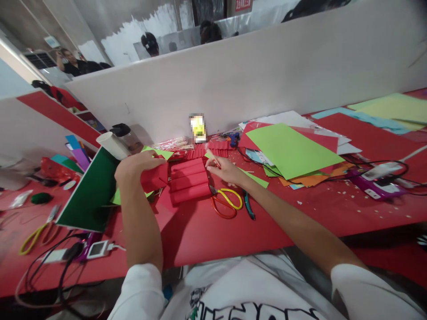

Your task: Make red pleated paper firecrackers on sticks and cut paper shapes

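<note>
My left hand (138,163) is closed on the edge of a piece of red paper (154,178), its fingers pointing right. Beside it lies a red pleated paper (189,178) with several wide folds. My right hand (227,170) is at the pleated paper's right edge, fingers pinched around a thin pale stick (214,156); whether it is a pencil I cannot tell. Just below that hand are scissors (230,201) with one yellow and one red handle, and teal-handled pliers (248,205). More narrow-pleated red paper (213,150) sits behind.
A lit phone (198,128) leans on the white partition (233,84). Coloured paper sheets (293,149) pile up at right, near a purple power strip (375,184). At left stand a green board (91,191), a white roll (112,145) and a bottle (128,138). Other scissors (42,231) lie beyond.
</note>
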`<state>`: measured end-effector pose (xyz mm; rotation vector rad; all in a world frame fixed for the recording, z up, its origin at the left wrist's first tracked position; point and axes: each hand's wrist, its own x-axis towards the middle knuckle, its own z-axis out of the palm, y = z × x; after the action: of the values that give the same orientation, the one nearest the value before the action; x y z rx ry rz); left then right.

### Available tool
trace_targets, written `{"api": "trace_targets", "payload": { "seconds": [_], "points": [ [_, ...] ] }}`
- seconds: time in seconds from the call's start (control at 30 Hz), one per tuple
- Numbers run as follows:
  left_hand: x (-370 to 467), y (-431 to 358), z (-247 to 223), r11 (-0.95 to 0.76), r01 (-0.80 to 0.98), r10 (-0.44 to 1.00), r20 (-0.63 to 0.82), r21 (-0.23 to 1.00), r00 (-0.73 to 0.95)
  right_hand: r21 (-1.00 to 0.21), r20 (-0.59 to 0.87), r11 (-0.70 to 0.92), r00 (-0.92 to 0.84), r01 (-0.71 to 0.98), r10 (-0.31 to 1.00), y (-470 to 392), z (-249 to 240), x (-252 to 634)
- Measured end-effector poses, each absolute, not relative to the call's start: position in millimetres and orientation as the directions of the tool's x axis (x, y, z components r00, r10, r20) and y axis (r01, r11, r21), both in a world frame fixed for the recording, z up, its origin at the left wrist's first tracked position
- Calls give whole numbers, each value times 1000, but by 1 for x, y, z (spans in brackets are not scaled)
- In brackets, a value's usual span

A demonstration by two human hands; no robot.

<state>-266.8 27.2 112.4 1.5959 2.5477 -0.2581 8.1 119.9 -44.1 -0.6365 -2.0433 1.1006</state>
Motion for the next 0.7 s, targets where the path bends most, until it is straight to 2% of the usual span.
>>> {"api": "trace_targets", "payload": {
  "seconds": [0.07,0.17,0.27,0.37,0.43,0.57,0.7],
  "points": [
    [-270,27,112,462,884,850,-250,-67,-463,-718,325,655,-716,238,617,125,-34,4],
    [-274,26,110,443,894,860,-251,-64,-444,-496,174,769,-822,402,542,125,-15,-8],
    [-277,25,109,415,908,872,-259,-58,-415,-312,73,817,-846,484,529,112,-1,-27],
    [-279,23,110,443,895,861,-259,-44,-439,-166,66,857,-862,488,503,93,3,-45],
    [-279,22,111,460,887,855,-252,-31,-453,-132,98,867,-864,480,494,86,1,-51],
    [-277,18,113,463,886,854,-258,-19,-452,-155,140,875,-867,459,479,87,-9,-53],
    [-278,16,112,467,884,855,-251,-8,-454,-159,168,928,-917,337,362,91,-15,-62]
  ]
}}
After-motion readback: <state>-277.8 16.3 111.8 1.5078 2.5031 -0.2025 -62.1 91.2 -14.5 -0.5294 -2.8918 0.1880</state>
